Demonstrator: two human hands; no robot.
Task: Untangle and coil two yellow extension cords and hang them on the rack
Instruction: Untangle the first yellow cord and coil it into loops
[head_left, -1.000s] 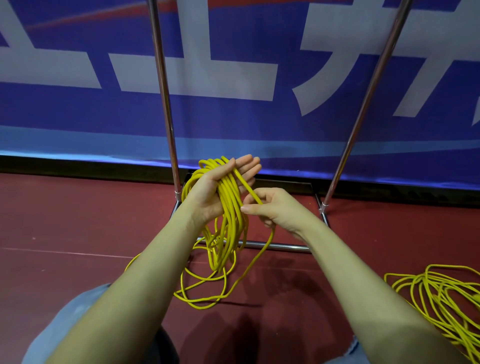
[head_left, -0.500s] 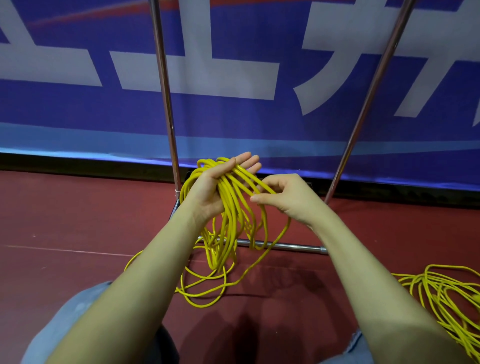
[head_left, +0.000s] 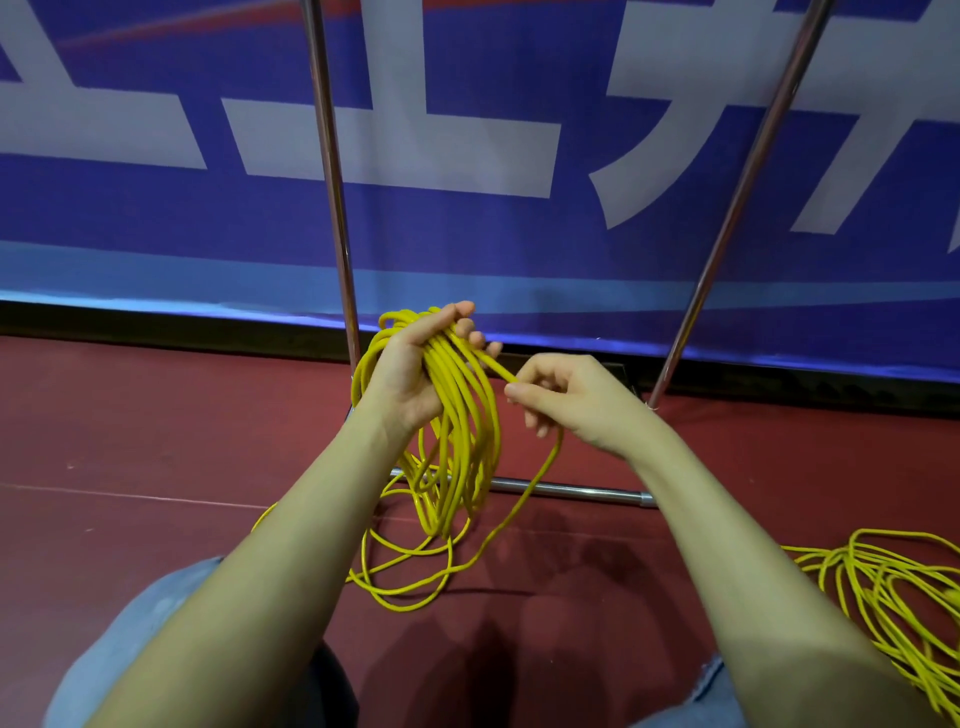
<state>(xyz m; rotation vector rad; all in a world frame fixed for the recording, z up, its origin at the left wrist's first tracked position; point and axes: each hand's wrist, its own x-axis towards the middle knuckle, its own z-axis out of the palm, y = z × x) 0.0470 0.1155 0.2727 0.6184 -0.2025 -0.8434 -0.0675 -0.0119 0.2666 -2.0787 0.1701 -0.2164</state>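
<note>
My left hand (head_left: 415, 364) holds a bundle of loops of a yellow extension cord (head_left: 462, 441), fingers curled over the top of the loops. The loops hang down to the red floor, where loose turns lie. My right hand (head_left: 571, 400) pinches a single strand of the same cord just right of the bundle; that strand runs down in a long curve to the floor. A second yellow cord (head_left: 893, 597) lies in a loose tangle on the floor at the lower right. The metal rack (head_left: 332, 208) stands right behind my hands.
The rack has two upright chrome poles and a low crossbar (head_left: 571, 489) near the floor. A blue banner with white lettering (head_left: 467, 130) covers the wall behind. My knees in blue jeans (head_left: 135, 639) show at the bottom.
My right hand has moved right and down with the strand, away from the bundle. My left hand's fingers have curled more tightly over the loops.
</note>
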